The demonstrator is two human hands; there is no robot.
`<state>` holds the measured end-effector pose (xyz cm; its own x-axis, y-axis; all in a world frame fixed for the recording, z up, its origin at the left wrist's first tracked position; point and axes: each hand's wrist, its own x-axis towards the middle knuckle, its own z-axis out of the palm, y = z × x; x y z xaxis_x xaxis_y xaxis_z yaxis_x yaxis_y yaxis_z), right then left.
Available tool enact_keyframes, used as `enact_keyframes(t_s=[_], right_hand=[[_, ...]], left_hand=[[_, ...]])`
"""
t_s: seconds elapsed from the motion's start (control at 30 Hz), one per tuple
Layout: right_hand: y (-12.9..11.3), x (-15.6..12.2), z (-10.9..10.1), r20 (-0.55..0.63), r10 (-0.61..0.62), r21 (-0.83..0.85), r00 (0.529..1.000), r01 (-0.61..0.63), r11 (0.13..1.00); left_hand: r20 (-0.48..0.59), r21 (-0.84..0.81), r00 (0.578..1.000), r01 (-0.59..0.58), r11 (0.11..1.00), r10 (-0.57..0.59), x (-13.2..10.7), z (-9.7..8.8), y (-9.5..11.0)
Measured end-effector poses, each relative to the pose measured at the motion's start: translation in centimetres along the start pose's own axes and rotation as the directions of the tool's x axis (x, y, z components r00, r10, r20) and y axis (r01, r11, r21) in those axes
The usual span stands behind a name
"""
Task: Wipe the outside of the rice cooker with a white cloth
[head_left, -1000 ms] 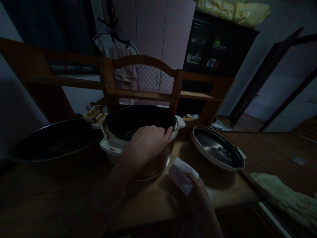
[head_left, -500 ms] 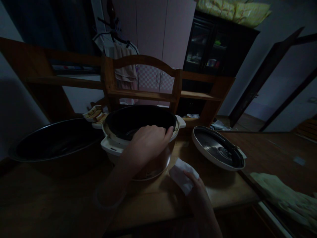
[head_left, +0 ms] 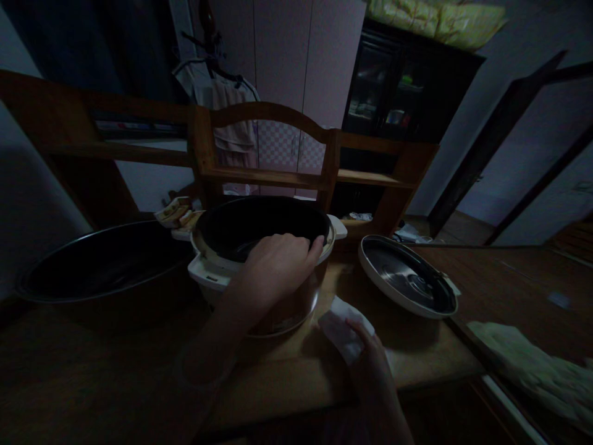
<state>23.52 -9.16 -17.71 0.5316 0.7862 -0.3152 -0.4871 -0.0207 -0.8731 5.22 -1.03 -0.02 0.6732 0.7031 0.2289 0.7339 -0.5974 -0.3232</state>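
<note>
two bare hands | left hand [head_left: 278, 259] over front rim of cooker [head_left: 299, 306], fingers hidden, grip cannot be told | right hand [head_left: 370, 352] pinching white sheet [head_left: 337, 327] | cooker on table [head_left: 273, 377], between dark pot [head_left: 111, 303] and lid [head_left: 393, 272]

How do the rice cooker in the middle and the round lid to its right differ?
The rice cooker is a deep, upright body, while the lid is shallow and lies with its inner side up. The left hand is at the cooker's rim; neither hand touches the lid. The cooker's inside looks dull black, whereas the lid's shows a shiny disc. Both have pale rims.
</note>
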Motion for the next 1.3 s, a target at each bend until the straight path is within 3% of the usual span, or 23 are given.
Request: enact_keyframes(t_s=[0.33,0.63,0.9,1.3], right_hand=[[1.2,0.0,-0.5,0.034,0.024,-0.011,0.999,-0.024,1.0],[2.6,0.6,-0.8,0.197,0.071,0.028,0.978,-0.078,0.997],[3.1,0.8,-1.0,0.3,0.034,0.014,0.953,-0.04,0.999],[3.5,0.8,-1.0,0.269,0.046,-0.07,0.962,-0.028,0.997]], left_hand=[[-0.01,-0.006,1.0,-0.003,1.0,0.003,0.0,0.0,0.1],[-0.022,0.025,1.0,-0.013,1.0,0.014,0.0,0.3,0.0],[-0.032,0.045,0.999,-0.011,0.999,0.012,0.1,0.3,0.0],[-0.031,0.038,0.999,-0.028,0.999,0.029,0.1,0.5,-0.1]])
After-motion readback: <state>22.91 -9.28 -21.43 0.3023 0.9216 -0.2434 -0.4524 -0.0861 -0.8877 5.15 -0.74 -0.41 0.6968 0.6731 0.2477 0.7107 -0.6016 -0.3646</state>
